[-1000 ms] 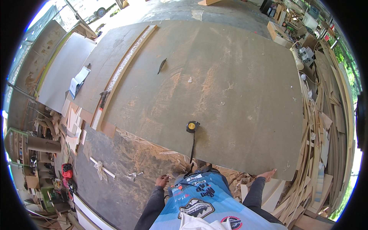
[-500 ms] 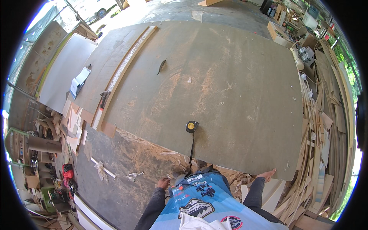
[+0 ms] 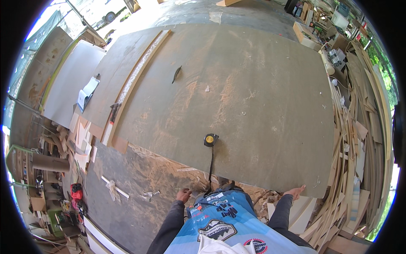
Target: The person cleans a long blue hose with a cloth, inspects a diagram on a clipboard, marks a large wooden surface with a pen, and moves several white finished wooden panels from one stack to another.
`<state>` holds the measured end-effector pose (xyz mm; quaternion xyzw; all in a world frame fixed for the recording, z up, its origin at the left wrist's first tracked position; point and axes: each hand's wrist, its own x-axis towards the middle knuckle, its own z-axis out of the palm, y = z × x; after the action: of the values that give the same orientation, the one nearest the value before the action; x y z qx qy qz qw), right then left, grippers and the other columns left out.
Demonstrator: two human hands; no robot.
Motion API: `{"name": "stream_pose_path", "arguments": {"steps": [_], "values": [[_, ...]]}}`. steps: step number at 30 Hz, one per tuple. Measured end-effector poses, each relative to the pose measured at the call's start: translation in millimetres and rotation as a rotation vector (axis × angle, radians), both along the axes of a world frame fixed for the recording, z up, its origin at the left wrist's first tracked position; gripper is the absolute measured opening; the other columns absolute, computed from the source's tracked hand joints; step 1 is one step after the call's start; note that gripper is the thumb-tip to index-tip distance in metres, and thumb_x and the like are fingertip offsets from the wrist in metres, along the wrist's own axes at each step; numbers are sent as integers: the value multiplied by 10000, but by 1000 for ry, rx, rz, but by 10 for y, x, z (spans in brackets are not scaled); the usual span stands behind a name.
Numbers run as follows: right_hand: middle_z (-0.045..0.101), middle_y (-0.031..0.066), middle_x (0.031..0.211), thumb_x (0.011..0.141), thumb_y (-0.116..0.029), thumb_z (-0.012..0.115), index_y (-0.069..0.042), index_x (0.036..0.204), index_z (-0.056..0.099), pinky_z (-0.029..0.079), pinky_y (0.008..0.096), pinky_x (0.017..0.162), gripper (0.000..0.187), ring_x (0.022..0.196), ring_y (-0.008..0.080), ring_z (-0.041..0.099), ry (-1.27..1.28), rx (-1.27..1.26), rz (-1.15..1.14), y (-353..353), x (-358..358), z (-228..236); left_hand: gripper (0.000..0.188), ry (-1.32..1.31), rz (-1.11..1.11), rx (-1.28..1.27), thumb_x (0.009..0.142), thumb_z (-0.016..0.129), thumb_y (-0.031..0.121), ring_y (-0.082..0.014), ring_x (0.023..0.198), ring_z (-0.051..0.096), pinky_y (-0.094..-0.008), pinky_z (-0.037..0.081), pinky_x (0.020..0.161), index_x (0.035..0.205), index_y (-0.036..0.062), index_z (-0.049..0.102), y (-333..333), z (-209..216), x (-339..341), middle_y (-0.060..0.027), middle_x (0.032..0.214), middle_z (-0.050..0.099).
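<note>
A large grey-brown wooden panel [image 3: 270, 114] lies flat before me, dusted with sawdust. At its near right edge rests my right hand [image 3: 295, 192], open, its fingers stretched along the border. My left hand [image 3: 184, 194] hangs low beside my body, just off the panel's near edge; its fingers are too small and dark to read. Between the hands, on the panel, sits a black and yellow tape measure [image 3: 210, 140]. A black strap [image 3: 211, 163] runs from it down to my waist.
A long straight strip [image 3: 135, 80] with a red and black clamp [image 3: 114, 112] lies across the panel's left. Further left is an open notebook [image 3: 87, 93]. Wood offcuts [image 3: 359, 127] pile up at the right. A white stick [image 3: 115, 186] lies on the dusty floor.
My left hand has moved slightly up and to the right, toward the panel's edge. My right hand stays at the panel's border. The view has shifted a little.
</note>
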<state>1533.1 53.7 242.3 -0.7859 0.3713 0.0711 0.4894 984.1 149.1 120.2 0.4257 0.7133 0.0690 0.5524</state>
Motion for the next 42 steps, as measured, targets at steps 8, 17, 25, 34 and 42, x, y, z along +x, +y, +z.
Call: {"name": "stream_pose_path", "arguments": {"steps": [8, 17, 25, 34, 42], "values": [[437, 266, 1308, 737, -670, 532, 147, 1253, 397, 362, 416, 989, 976, 1149, 369, 481, -35, -21, -52, 79, -53, 59, 481, -17, -72, -8, 786, 627, 265, -229, 816, 668, -317, 516, 721, 1160, -28, 559, 75, 43, 124, -208, 1003, 650], [452, 261, 1298, 739, -677, 522, 148, 1240, 420, 367, 419, 980, 970, 1141, 372, 488, -22, -34, -50, 156, -136, 244, 510, 54, -180, 38, 766, 619, 318, -288, 907, 648, -340, 491, 804, 1139, -27, 579, 63, -18, 87, -223, 994, 649], [458, 260, 1289, 745, -670, 516, 154, 1231, 422, 371, 422, 976, 962, 1129, 371, 493, -6, -4, -46, 137, -126, 253, 518, 87, -204, -7, 755, 623, 322, -300, 953, 634, -344, 478, 842, 1138, -24, 584, 6, -32, 106, -218, 1030, 641], [451, 265, 1295, 746, -681, 508, 153, 1239, 414, 363, 422, 983, 973, 1145, 374, 482, -16, -40, -36, 96, -96, 194, 534, 94, -243, -12, 755, 615, 328, -322, 1010, 607, -343, 462, 874, 1156, -21, 575, 60, 36, 184, -234, 1067, 623], [458, 207, 1243, 765, -659, 503, 109, 1157, 441, 367, 503, 919, 864, 1114, 381, 453, 31, -589, -24, 23, 122, -217, 527, 91, -243, 8, 761, 611, 339, -329, 1008, 605, -349, 462, 866, 1153, -11, 580, 5, -93, 122, -234, 1059, 625]]}}
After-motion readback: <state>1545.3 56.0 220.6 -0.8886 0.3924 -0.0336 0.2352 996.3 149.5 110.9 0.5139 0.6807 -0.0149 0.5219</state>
